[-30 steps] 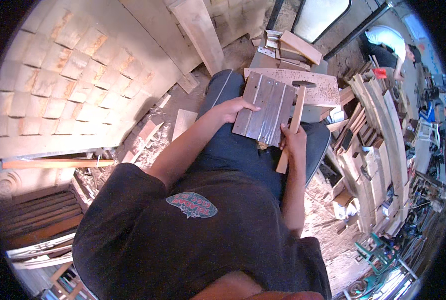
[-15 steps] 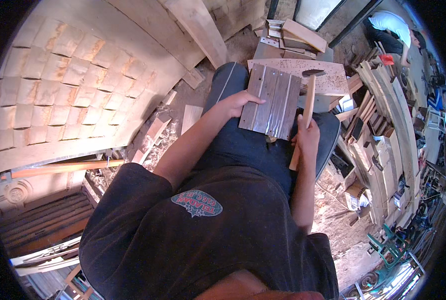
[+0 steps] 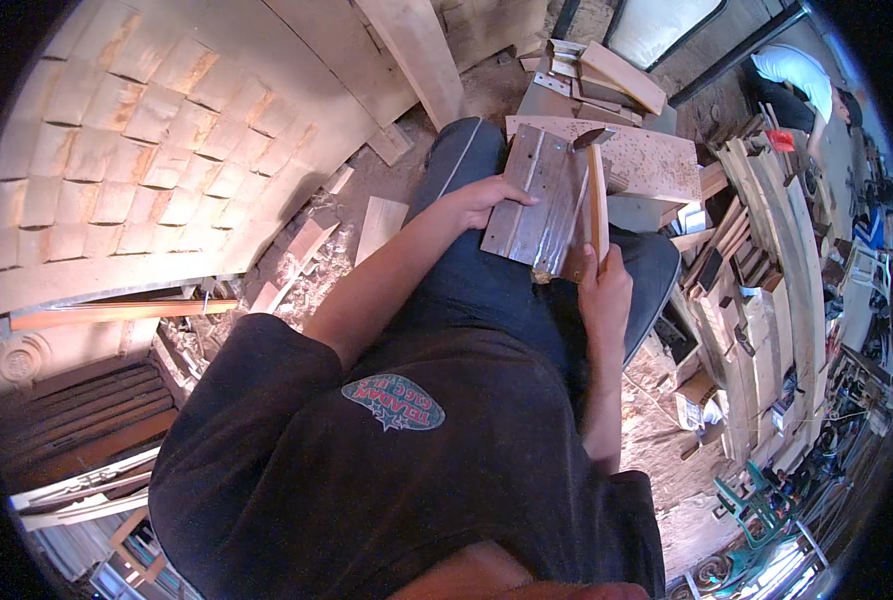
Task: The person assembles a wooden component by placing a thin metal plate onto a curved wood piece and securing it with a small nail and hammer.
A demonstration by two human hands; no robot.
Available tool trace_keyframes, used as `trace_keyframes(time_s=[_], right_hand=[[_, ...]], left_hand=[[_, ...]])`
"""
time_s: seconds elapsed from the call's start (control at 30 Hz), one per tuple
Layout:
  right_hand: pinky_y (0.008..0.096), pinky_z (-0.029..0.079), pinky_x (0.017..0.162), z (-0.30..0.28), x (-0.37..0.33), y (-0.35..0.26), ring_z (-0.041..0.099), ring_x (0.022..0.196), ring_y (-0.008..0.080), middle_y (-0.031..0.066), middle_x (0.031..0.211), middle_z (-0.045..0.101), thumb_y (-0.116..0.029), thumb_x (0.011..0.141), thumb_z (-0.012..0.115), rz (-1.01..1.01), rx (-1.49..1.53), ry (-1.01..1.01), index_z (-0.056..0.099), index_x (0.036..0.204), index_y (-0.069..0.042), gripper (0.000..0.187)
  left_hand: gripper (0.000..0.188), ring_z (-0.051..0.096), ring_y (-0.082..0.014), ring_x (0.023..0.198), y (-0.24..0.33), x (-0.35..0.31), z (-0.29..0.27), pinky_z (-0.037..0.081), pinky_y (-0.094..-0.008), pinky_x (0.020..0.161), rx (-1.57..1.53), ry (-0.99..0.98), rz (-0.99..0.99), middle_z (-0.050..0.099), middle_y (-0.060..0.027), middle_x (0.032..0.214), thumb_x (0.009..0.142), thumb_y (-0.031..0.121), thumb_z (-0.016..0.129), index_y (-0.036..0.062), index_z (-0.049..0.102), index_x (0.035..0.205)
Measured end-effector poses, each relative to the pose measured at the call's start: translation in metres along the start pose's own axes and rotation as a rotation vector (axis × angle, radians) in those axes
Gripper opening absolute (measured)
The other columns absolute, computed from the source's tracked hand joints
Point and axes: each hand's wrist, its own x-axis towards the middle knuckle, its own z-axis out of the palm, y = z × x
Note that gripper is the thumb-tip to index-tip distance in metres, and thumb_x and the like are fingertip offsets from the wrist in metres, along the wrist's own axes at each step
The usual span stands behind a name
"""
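Note:
A dark wooden panel (image 3: 532, 195) made of several slats, with light stripes running along it, rests tilted over my lap. My left hand (image 3: 489, 200) grips its left edge, thumb on top and the other fingers hidden below. A hammer (image 3: 598, 190) with a pale wooden handle is in my closed right hand (image 3: 607, 280). Its dark head sits over the panel's far right corner; whether it touches the wood I cannot tell. Beyond the panel is a pale wooden board (image 3: 657, 160) dotted with many small dark specks.
Wood offcuts (image 3: 617, 78) are piled past the board. A tall panel of woven-looking squares (image 3: 157, 140) leans on the left. Curved timber planks (image 3: 767, 270) and scraps are stacked on the right. Farther off, another person (image 3: 797, 80) bends down. Shavings (image 3: 342, 250) litter the floor.
My right hand has brought the hammer leftward, so its head has gone from right of the panel to over its far right corner. My left hand keeps its hold.

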Motion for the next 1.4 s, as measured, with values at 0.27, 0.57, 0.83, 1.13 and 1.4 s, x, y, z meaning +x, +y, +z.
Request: trace_keyframes(time_s=[0.27, 0.57, 0.83, 1.13, 1.4], right_hand=[[0.0556, 0.048, 0.055, 0.001, -0.001, -0.006, 0.064, 0.07, 0.0497, 0.0284, 0.07, 0.063, -0.028, 0.101, 0.057, -0.031, -0.076, -0.009, 0.051, 0.089, -0.001, 0.031], [0.0557, 0.048, 0.056, -0.005, 0.0, -0.007, 0.064, 0.071, 0.0505, 0.0294, 0.072, 0.063, -0.027, 0.101, 0.058, 0.008, -0.047, 0.003, 0.051, 0.087, 0.0, 0.031], [0.0571, 0.047, 0.057, -0.001, -0.006, -0.018, 0.063, 0.072, 0.0513, 0.0298, 0.073, 0.063, -0.024, 0.101, 0.056, -0.027, -0.086, 0.06, 0.051, 0.089, 0.0, 0.027], [0.0575, 0.046, 0.058, -0.002, -0.006, -0.028, 0.064, 0.075, 0.0511, 0.0303, 0.073, 0.062, -0.026, 0.102, 0.055, 0.053, 0.139, 0.208, 0.05, 0.09, 0.001, 0.029], [0.0557, 0.045, 0.056, -0.021, -0.006, -0.048, 0.063, 0.07, 0.0511, 0.0283, 0.071, 0.061, -0.024, 0.102, 0.055, 0.019, 0.069, 0.124, 0.051, 0.094, -0.001, 0.025]], left_hand=[[0.05, 0.07, -0.0298, 0.107, -0.005, 0.008, -0.011, 0.054, -0.0466, 0.098, -0.035, -0.018, -0.02, 0.068, -0.0184, 0.12, 0.087, 0.008, 0.072, -0.0032, 0.054, 0.132], [0.051, 0.069, -0.0301, 0.108, -0.002, 0.004, -0.003, 0.054, -0.0478, 0.098, -0.012, -0.016, -0.019, 0.068, -0.0175, 0.121, 0.087, 0.009, 0.072, -0.0002, 0.054, 0.134], [0.054, 0.07, -0.0296, 0.107, -0.004, 0.009, -0.008, 0.054, -0.0473, 0.097, -0.033, -0.017, -0.07, 0.068, -0.0168, 0.12, 0.086, 0.01, 0.074, 0.0005, 0.054, 0.135], [0.055, 0.069, -0.0282, 0.108, -0.007, 0.013, -0.013, 0.054, -0.0468, 0.097, -0.012, -0.04, -0.032, 0.068, -0.0147, 0.123, 0.085, 0.012, 0.075, 0.0033, 0.055, 0.135], [0.054, 0.07, -0.0279, 0.107, -0.007, 0.008, -0.007, 0.055, -0.0469, 0.096, 0.01, -0.022, -0.004, 0.068, -0.0151, 0.122, 0.086, 0.012, 0.075, 0.0035, 0.055, 0.135]])
